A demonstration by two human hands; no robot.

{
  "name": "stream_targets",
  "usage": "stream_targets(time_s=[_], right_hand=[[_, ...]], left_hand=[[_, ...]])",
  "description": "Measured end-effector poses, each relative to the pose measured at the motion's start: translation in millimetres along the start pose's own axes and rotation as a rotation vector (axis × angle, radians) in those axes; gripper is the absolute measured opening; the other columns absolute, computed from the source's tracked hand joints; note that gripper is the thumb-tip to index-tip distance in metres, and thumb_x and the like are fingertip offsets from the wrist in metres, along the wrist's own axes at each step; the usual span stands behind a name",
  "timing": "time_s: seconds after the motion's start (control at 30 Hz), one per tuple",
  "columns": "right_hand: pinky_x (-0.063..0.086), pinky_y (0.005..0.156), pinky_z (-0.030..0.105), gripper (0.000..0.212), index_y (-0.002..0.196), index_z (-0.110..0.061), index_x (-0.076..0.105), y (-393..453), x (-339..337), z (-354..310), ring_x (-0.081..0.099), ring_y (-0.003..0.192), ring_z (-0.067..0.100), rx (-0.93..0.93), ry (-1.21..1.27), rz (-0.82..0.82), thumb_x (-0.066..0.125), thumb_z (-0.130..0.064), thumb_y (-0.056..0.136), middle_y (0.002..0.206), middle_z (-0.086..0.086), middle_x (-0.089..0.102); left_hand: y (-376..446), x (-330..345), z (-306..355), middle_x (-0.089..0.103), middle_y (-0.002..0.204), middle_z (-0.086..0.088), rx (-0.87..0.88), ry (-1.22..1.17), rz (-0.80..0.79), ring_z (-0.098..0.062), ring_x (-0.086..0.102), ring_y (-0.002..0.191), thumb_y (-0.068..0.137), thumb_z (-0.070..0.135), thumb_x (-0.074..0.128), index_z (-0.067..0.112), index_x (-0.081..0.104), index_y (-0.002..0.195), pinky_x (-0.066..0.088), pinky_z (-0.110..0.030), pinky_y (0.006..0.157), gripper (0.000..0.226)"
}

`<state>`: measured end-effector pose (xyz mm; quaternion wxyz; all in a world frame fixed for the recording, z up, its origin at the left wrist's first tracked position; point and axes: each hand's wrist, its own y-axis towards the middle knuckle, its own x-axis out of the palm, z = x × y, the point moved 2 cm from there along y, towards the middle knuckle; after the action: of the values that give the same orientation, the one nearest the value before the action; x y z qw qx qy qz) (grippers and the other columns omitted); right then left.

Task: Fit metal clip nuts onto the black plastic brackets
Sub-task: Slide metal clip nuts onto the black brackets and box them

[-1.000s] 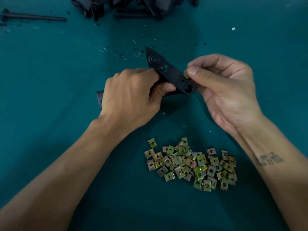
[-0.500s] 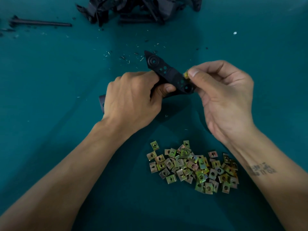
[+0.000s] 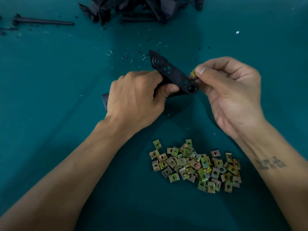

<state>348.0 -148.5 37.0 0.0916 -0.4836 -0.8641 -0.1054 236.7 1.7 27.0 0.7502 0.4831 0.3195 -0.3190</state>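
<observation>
The left hand (image 3: pixel 133 104) has its fingers curled tight round the near end of a black bracket (image 3: pixel 173 74), thumb pressed on its lower edge; the bracket's far, pointed end juts up past the knuckles. The right hand (image 3: pixel 233 94) pinches a clip nut (image 3: pixel 193 74) between thumb and forefinger, touching the bracket's right edge just above its round hole. Below both hands, well apart from the fingers, lies a nut pile (image 3: pixel 196 165) on the green table (image 3: pixel 50 80). Beyond the fingertips sits a heap of black parts (image 3: pixel 141 9).
</observation>
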Motion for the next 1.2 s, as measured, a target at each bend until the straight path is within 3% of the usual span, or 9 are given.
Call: stream_targets(time_s=[0.13, 0.4, 0.73, 0.87, 1.03, 1.2], right_hand=[[0.049, 0.080, 0.042, 0.010, 0.081, -0.005, 0.071, -0.4, 2.2, 2.8, 0.057, 0.079, 0.031, -0.019, -0.120, -0.018, 0.077, 0.001, 0.078, 0.080, 0.016, 0.068], [0.049, 0.082, 0.042, 0.010, 0.081, -0.005, 0.070, -0.9, 2.6, 1.7, 0.058, 0.079, 0.029, 0.000, -0.057, -0.001, 0.076, 0.000, 0.077, 0.076, 0.012, 0.068], [0.052, 0.080, 0.039, 0.009, 0.081, -0.006, 0.072, -0.2, 1.2, 1.8, 0.063, 0.075, 0.025, -0.029, -0.033, 0.003, 0.076, 0.001, 0.079, 0.075, 0.009, 0.071], [0.050, 0.076, 0.042, 0.010, 0.081, -0.008, 0.073, 0.1, 0.3, 2.8, 0.059, 0.076, 0.031, -0.087, -0.120, -0.010, 0.079, 0.001, 0.080, 0.076, 0.012, 0.070], [0.053, 0.066, 0.027, 0.012, 0.082, -0.011, 0.073, -1.6, 0.2, -2.5, 0.065, 0.067, 0.014, -0.188, -0.238, -0.059, 0.079, 0.000, 0.082, 0.074, -0.002, 0.075], [0.053, 0.066, 0.025, 0.012, 0.081, -0.011, 0.075, -2.0, -0.1, -2.3, 0.066, 0.066, 0.012, -0.184, -0.231, -0.064, 0.079, 0.000, 0.082, 0.074, -0.001, 0.076]], left_hand=[[0.3, 0.0, 0.0, 0.049, 0.067, 0.011, -0.011, -0.002, -0.001, -0.034, 0.056, 0.061, 0.099, 0.059, 0.043, 0.017, 0.072, 0.091, 0.031, -0.033, 0.053, 0.051], [0.5, -0.3, 0.4, 0.046, 0.067, 0.012, -0.018, -0.002, -0.008, -0.034, 0.055, 0.061, 0.099, 0.060, 0.043, 0.018, 0.072, 0.093, 0.030, -0.033, 0.053, 0.051], [0.5, -0.7, 1.0, 0.061, 0.069, 0.004, -0.018, -0.013, -0.010, -0.035, 0.057, 0.063, 0.099, 0.060, 0.041, 0.017, 0.072, 0.093, 0.034, -0.034, 0.053, 0.053], [-0.2, -0.7, 1.8, 0.048, 0.066, 0.012, -0.021, -0.014, -0.004, -0.033, 0.054, 0.060, 0.098, 0.059, 0.043, 0.019, 0.072, 0.093, 0.030, -0.033, 0.054, 0.050], [-0.4, 0.0, 1.1, 0.045, 0.066, 0.013, -0.029, -0.013, -0.009, -0.033, 0.052, 0.059, 0.098, 0.059, 0.042, 0.020, 0.073, 0.093, 0.030, -0.033, 0.054, 0.050], [-0.8, -0.6, 1.0, 0.043, 0.063, 0.013, -0.035, -0.012, -0.005, -0.032, 0.050, 0.057, 0.097, 0.059, 0.043, 0.020, 0.073, 0.091, 0.031, -0.032, 0.053, 0.049]])
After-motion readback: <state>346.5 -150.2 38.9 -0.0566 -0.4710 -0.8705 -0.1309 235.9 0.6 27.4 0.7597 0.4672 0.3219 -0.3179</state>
